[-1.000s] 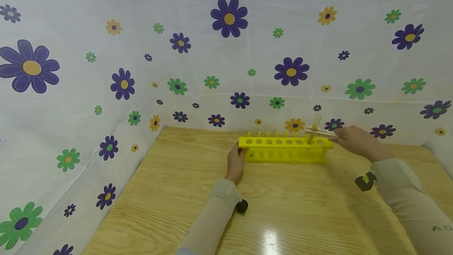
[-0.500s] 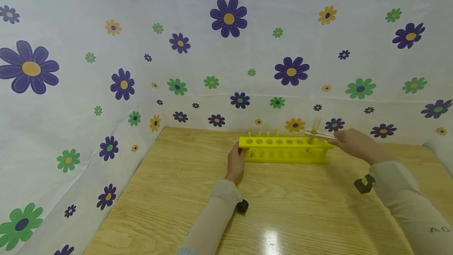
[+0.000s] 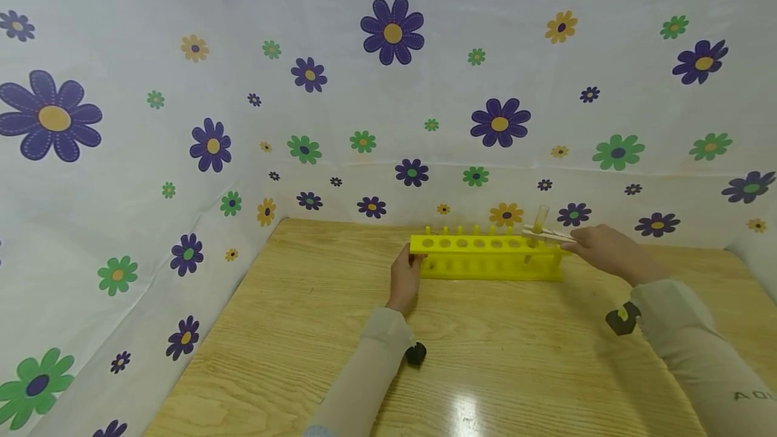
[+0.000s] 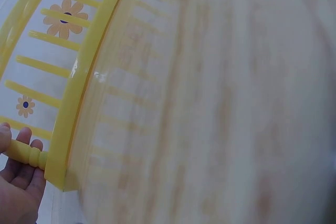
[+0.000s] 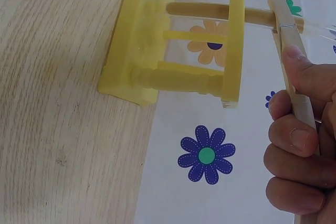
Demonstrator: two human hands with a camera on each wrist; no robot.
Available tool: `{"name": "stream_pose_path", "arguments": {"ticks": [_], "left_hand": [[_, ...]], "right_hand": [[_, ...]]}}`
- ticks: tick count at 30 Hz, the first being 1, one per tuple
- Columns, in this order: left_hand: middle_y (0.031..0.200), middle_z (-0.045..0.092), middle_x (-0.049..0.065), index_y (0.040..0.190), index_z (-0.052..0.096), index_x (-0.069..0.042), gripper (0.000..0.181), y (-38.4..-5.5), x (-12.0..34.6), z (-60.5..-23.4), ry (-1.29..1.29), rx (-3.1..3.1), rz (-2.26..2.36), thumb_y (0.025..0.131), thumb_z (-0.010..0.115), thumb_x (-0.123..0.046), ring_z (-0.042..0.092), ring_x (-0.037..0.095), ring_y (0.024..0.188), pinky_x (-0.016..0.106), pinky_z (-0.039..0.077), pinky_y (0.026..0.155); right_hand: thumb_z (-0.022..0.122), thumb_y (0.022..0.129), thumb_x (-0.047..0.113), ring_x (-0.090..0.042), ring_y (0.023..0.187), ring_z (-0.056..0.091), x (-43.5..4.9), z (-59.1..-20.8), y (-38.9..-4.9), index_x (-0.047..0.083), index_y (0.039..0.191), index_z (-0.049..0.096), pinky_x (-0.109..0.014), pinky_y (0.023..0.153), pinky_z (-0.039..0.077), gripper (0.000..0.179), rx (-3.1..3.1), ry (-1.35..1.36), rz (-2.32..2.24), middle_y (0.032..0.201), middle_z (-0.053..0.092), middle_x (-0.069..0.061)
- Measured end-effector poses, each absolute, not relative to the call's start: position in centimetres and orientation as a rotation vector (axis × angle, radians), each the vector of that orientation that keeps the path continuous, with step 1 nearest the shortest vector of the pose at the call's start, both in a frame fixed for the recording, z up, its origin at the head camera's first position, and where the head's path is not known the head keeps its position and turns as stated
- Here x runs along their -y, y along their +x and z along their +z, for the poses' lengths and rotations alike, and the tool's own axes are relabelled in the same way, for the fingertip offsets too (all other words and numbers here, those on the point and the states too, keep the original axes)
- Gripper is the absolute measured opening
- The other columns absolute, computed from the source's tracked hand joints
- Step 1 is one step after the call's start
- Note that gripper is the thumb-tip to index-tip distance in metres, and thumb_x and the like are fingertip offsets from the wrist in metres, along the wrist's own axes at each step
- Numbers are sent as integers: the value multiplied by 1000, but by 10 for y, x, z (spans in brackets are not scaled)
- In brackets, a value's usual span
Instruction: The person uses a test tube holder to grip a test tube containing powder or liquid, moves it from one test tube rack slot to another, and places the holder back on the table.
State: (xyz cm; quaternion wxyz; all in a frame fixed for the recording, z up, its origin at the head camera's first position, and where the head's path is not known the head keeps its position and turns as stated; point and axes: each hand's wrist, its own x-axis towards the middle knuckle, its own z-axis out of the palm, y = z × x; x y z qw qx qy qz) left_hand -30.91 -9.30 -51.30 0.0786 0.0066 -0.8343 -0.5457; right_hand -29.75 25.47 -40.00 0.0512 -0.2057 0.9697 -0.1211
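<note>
A yellow test tube rack [image 3: 485,274] stands on the table near its back edge. My left hand [image 3: 405,280] grips the post at the rack's left end, thumb and fingers round it in the left wrist view [image 4: 23,182]. In my right hand [image 3: 610,251] is a wooden test tube clamp [image 5: 294,61], fingers curled round its handle. The clamp's jaws hold a glass test tube [image 3: 541,216] with brown liquid inside. The tube passes down through a hole near the rack's right end, and its rounded bottom [image 5: 173,9] shows close to the lower shelf.
The rack's other holes [image 3: 462,243] show no tubes, and a row of upright pegs [image 3: 459,229] stands along its back. A flowered white curtain [image 3: 364,86] hangs close behind the wooden table [image 3: 485,356] and at its left side.
My right hand has lowered the clamp, and the test tube has sunk further through the rack's hole. My left hand stays on the rack's left post.
</note>
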Motion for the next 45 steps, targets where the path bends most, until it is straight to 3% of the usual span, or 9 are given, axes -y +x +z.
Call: {"name": "stream_pose_path", "arguments": {"ticks": [5, 11, 22, 30, 45], "left_hand": [[105, 64, 9, 110, 58, -9, 18, -308, 93, -513, -4, 2480, -1626, 100, 45, -13, 58, 19, 95, 30, 49, 81], [103, 64, 8, 107, 58, -8, 17, -306, 94, -514, -47, 2453, -1613, 100, 45, -15, 58, 17, 92, 29, 49, 77], [106, 64, 10, 113, 58, -9, 19, -311, 94, -514, 5, 2497, -1632, 99, 45, -14, 57, 20, 92, 30, 48, 79], [106, 64, 9, 112, 58, -9, 18, -310, 94, -515, 17, 2496, -1648, 100, 45, -15, 57, 19, 94, 30, 48, 80], [106, 63, 9, 111, 58, -10, 18, -310, 94, -516, 25, 2490, -1664, 100, 45, -16, 55, 17, 93, 30, 48, 80]], "right_hand": [[51, 96, 25, -28, 77, 65, -254, -401, -298, -5, 101, 65, -50, 77, 51, 34, -2948, -643, -401, 88, 70, -17], [52, 96, 26, -14, 63, 52, -255, -404, -298, 0, 90, 63, -41, 67, 50, 29, -2932, -629, -421, 73, 63, -5], [52, 96, 27, -14, 62, 48, -253, -408, -300, 1, 89, 63, -34, 62, 46, 29, -2922, -600, -401, 68, 57, -2], [51, 96, 26, -13, 57, 40, -253, -412, -299, 6, 77, 54, -28, 57, 35, 27, -2942, -626, -422, 60, 43, 0], [52, 96, 26, -12, 58, 41, -250, -414, -300, 5, 80, 60, -28, 58, 37, 27, -2943, -648, -386, 62, 45, 1]]}}
